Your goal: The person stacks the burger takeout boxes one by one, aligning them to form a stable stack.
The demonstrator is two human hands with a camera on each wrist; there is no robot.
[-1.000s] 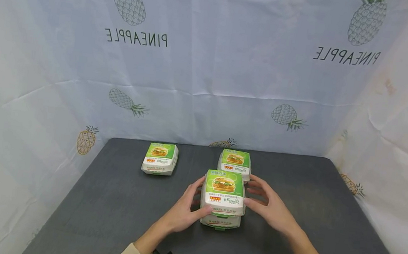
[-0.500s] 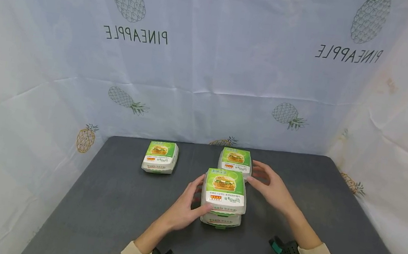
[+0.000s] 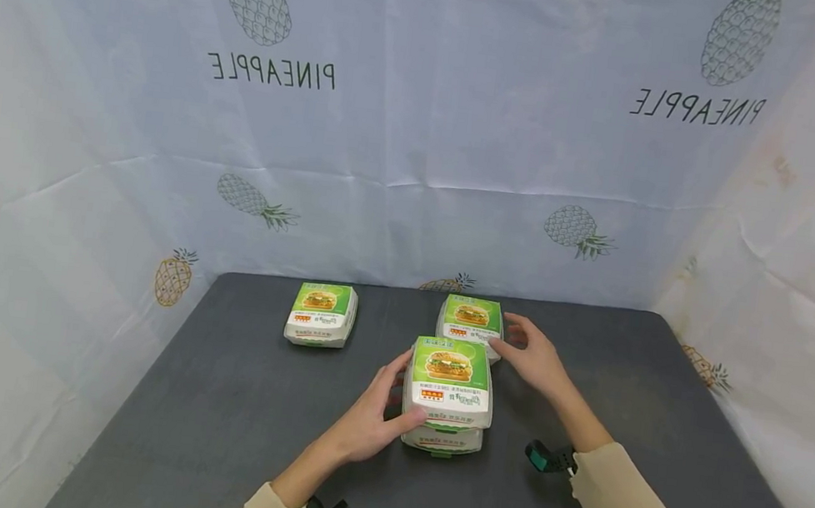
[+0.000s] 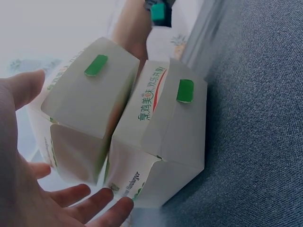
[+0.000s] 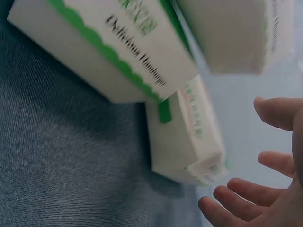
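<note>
Two green-and-white burger boxes are stacked mid-table, the top box [image 3: 449, 383] on the bottom box [image 3: 441, 440]. My left hand [image 3: 381, 408] rests against the stack's left side, fingers spread and relaxed, thumb at the front edge. The left wrist view shows the top box [image 4: 87, 106], the bottom box [image 4: 165, 139] and my straight fingers [image 4: 94, 208] beside them. My right hand [image 3: 526, 353] hovers open at the right side of a third box [image 3: 471, 320] just behind the stack. In the right wrist view its spread fingers [image 5: 246, 198] are close to that box [image 5: 189, 137] without touching it.
A fourth burger box [image 3: 321, 313] sits at the back left of the dark grey table [image 3: 207, 424]. White pineapple-print sheets wall in the table's back and sides. Bare tabletop lies to the left, right and front of the stack.
My right hand has left the stack's right side and moved back to the box behind it. The left hand and the stack have stayed put.
</note>
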